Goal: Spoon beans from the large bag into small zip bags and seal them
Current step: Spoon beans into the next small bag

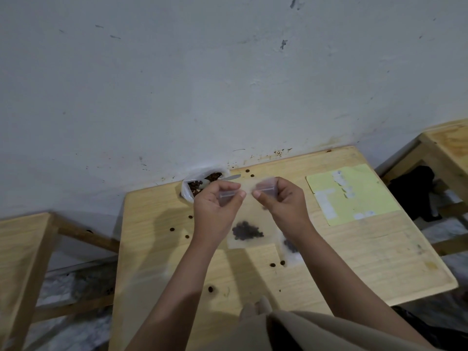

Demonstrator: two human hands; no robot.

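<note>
From the head camera, we held a small zip bag (249, 219) up over the tabletop (354, 254), one top corner pinched in each of our hands. Our left hand (217, 206) gripped the left end of the zip strip between thumb and fingers, and our right hand (281, 201) gripped the right end the same way, both closed tight on the plastic. The bag hung down between them so its beans (247, 233) settled in a dark heap at the bottom, well clear of the strip; we judged this was why it was held upright, to keep beans out of the seal. The mouth looked blurred, so we could not tell whether the zip was already pressed shut.

The large bag (200, 184) stood open at the far edge against the wall (228, 84), just beyond our left hand, with the spoon (228, 178) resting in it, handle pointing right, ready for the next scoop. Another small bag (291, 247) with beans lay flat near our right forearm, seemingly set aside as done. Loose beans (172, 229) lay scattered about. A yellow sheet (354, 193) lay to the right, well apart.
</note>
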